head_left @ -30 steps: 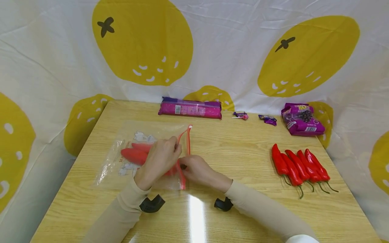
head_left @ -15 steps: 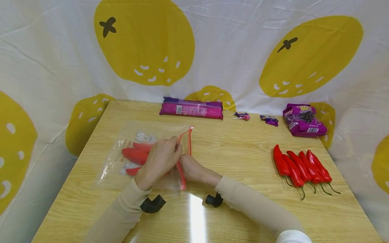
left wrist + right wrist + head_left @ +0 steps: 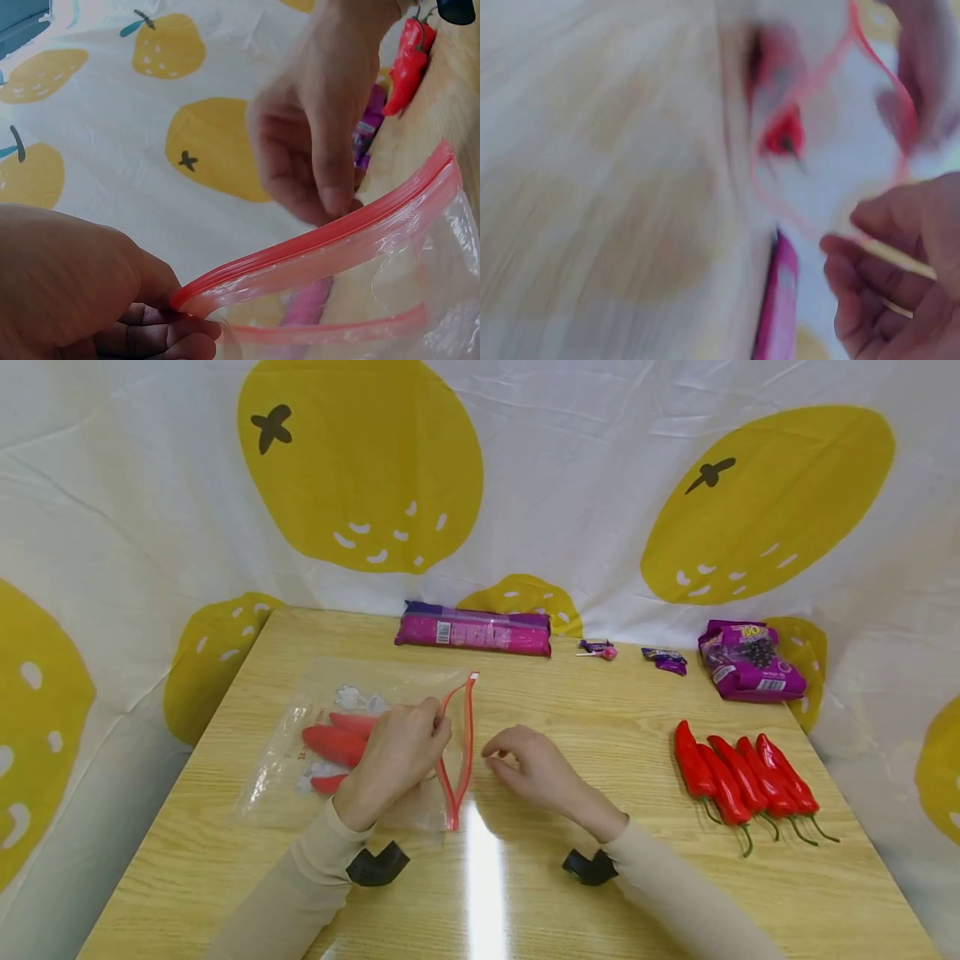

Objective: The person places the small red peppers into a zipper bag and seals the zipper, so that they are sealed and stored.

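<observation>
A clear zip bag (image 3: 273, 781) with a red zip edge lies on the table at the left, its mouth parted toward the right. Through its film show red peppers (image 3: 335, 743), partly covered by my left hand (image 3: 397, 752). That hand pinches the upper lip of the bag's mouth between thumb and fingers, as the left wrist view also shows. My right hand (image 3: 536, 768) hovers just right of the mouth, apart from it, fingers loosely curled with nothing between them. The right wrist view is blurred; a pepper's stem end (image 3: 784, 139) appears within the red-edged mouth.
Several red peppers (image 3: 726, 785) lie in a row at the table's right. Along the back are a long purple packet (image 3: 472, 629), a lollipop (image 3: 607, 652), small wrapped sweets (image 3: 664, 660) and a purple bag (image 3: 750, 662). A patterned cloth (image 3: 555, 468) hangs behind.
My right hand reached further into the bag's mouth, then came out to the right without anything in it. The left hand has kept its pinch on the bag's lip.
</observation>
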Motion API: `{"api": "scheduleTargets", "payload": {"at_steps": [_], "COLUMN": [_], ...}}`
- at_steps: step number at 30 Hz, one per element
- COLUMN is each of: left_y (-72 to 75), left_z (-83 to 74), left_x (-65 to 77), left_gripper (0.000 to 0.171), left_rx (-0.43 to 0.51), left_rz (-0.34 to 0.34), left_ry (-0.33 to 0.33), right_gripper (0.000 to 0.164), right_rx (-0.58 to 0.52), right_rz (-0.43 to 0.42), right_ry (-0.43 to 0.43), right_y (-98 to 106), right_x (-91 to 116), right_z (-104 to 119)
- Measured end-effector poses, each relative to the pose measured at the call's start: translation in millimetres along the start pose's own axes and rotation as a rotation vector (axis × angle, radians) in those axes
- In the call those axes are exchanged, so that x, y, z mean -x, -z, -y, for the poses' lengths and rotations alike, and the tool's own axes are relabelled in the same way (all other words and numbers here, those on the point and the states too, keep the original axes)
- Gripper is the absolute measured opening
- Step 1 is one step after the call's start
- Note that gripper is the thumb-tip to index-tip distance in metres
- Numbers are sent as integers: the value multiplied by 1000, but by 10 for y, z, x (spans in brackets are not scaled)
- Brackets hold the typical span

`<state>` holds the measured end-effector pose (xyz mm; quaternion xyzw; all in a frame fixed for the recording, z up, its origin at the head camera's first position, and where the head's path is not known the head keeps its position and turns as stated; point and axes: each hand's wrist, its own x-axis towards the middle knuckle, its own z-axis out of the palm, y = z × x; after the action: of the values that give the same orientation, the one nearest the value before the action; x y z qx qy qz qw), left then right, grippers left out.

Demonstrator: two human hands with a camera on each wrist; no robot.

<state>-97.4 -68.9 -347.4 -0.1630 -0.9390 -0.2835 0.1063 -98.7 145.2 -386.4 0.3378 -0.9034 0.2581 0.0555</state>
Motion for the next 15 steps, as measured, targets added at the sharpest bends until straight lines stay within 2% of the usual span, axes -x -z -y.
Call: {"api": "scheduleTargets", "payload": {"at_steps": [4, 9, 12, 15], "left_y": [-7, -9, -13, -20], "left_z": [-13, -15, -14, -10], "left_x": [0, 7, 12, 14], "left_gripper": [16, 16, 16, 15], "left_rx": [15, 12, 12, 14], "left_rz": [0, -9, -9, -8], "left_ry": [-12, -21, -20, -14], "right_gripper": [12, 16, 23, 31], "right_rx": [147, 396, 521, 599], "right_rz": [-139, -261, -307, -306], "right_ry": [-138, -322, -450, -554], "right_y": [342, 685, 853, 974], "right_x": [448, 1034, 1332, 1542], "right_z": [-318, -749, -948, -1076]}}
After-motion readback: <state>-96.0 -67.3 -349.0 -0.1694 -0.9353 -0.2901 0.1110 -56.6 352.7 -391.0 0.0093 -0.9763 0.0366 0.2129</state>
